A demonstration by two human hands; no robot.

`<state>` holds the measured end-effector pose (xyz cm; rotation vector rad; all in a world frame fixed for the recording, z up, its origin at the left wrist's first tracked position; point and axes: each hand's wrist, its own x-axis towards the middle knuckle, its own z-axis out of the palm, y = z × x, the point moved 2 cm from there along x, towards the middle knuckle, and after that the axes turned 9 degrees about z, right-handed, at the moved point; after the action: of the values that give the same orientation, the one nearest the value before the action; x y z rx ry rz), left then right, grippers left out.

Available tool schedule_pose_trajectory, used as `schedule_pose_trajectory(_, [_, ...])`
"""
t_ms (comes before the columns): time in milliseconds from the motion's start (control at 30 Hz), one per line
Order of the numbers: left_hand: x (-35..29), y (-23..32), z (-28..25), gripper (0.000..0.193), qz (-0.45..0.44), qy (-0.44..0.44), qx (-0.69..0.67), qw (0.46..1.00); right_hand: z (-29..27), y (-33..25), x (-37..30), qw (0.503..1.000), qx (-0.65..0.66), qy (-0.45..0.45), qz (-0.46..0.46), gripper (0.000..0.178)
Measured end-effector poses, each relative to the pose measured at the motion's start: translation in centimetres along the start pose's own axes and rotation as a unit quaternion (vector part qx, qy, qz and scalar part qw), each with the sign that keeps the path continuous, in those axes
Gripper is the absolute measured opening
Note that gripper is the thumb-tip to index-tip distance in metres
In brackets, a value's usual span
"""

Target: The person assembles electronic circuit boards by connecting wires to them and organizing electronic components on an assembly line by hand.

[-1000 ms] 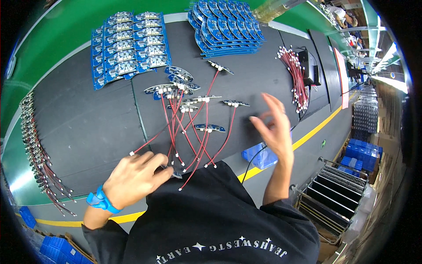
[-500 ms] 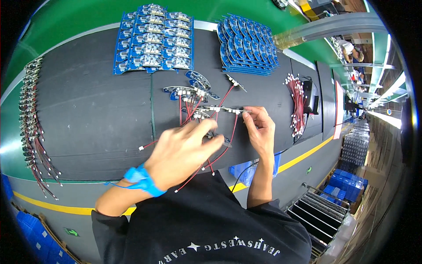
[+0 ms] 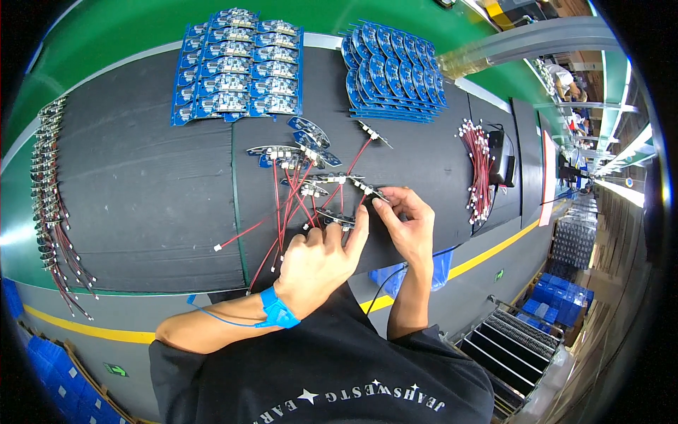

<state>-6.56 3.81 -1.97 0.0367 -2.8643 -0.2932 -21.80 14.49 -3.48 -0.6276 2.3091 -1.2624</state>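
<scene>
One right hand [image 3: 409,225]: grasping, between thumb and forefinger, a slim, dark circuit board [image 3: 366,189] with white connectors.
One left hand [image 3: 319,265]: forefinger extended just beside that board; whether it grips anything cannot be told.
Curved blue circuit boards [image 3: 308,132] with red wires: clustered beyond the left hand.
Red wire bundle [image 3: 480,173] with white plugs: right of the right hand.

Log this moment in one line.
right hand: pinching circuit board by one end; left hand: index finger extended nearby; wired boards: on black mat; red wire bundle: farther right
</scene>
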Motion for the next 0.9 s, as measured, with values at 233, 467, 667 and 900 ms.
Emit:
schedule_pose_trajectory(233, [-0.1, 0.1, -0.8, 0.067, -0.048, -0.045, -0.043, 0.997, 0.0, 0.9, -0.1, 0.999, 0.030, -0.035, -0.024, 0.018])
schedule_pose_trajectory(467, [-0.4, 0.1, -0.5, 0.057, -0.061, -0.017, -0.046, 0.997, -0.3, -1.0, 3.1, 0.993, 0.112, -0.044, -0.012, 0.024])
schedule_pose_trajectory(667, [-1.3, -0.2, -0.6, 0.058, -0.088, -0.017, -0.078, 0.993, 1.3, -1.5, 5.4, 0.980, -0.155, 0.080, -0.099, 0.022])
schedule_pose_trajectory(900, [-1.7, -1.0, -0.6, 0.067, -0.135, 0.064, -0.117, 0.982, -0.3, -1.4, 2.8, 0.992, -0.096, 0.041, -0.074, 0.019])
